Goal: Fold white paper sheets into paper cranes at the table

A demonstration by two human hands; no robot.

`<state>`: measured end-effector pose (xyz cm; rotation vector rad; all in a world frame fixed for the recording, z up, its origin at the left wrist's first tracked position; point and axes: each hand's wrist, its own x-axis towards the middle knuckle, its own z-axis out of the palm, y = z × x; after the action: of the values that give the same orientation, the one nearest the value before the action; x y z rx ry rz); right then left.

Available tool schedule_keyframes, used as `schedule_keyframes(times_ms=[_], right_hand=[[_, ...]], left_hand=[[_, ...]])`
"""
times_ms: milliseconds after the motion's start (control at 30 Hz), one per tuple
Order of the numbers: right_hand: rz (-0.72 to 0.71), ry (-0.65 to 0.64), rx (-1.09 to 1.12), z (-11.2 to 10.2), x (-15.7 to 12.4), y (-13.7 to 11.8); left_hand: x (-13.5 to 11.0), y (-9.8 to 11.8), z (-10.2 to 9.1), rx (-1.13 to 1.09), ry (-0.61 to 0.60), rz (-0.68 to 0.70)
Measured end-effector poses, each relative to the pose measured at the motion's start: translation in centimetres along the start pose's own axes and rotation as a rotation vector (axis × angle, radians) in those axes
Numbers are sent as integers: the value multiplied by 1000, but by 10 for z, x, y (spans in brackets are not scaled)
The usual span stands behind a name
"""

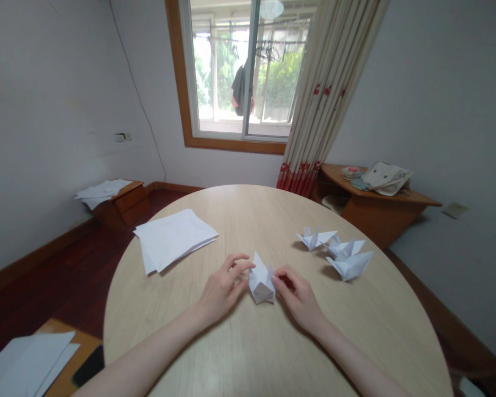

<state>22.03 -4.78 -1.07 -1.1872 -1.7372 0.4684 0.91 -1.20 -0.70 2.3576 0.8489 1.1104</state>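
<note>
Several white sheets lie at the near left on a wooden surface, beside a dark object too cut off to identify; farther off on the left, loose papers cover the top of one low cabinet; on the far left of the tabletop sits one paper stack, its sheets fanned slightly, at least two showing, the full number hidden.

Next comes the left hand, fingers curved and a little spread, touching the left edge of one folded paper piece; whether it pinches there, I cannot tell; the piece stands at the middle of the tabletop, towards the near side, between both hands, with pointed flaps rising; the right hand has thumb and forefinger brought together on its right flap.

The step in hand looks like shaping or opening those flaps; the next move seems to call for light, even fingertips, so that the thin paper keeps its creases.

Farther right on the tabletop stand three paper figures, close together; beyond them, one corner desk carries a pale bag; in all, four folded items, two hands.
</note>
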Motion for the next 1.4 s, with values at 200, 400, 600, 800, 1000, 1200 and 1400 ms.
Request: schedule_keyframes(times_ms=[200, 400, 600, 800, 1000, 1200, 1400], right_hand=[[60, -16, 84, 2, -2, 1], [105, -22, 222, 4, -4, -1], [91, -17, 259, 4, -4, -3], [67, 10, 252, 3, -3, -3], [54, 16, 229, 3, -2, -2], [49, -17, 210, 3, -3, -4], [46, -59, 190, 3, -4, -5]], left_hand=[[1, -1, 0, 10, 46, 16], [0, -2, 0, 42, 107, 28], [0, -2, 0, 78, 109, 29], [1, 1, 1, -6, 58, -32], [1, 6, -1, -93, 33, -113], [1, 3, 2, -149, 51, -202], [3, 3, -1, -72, 25, -109]])
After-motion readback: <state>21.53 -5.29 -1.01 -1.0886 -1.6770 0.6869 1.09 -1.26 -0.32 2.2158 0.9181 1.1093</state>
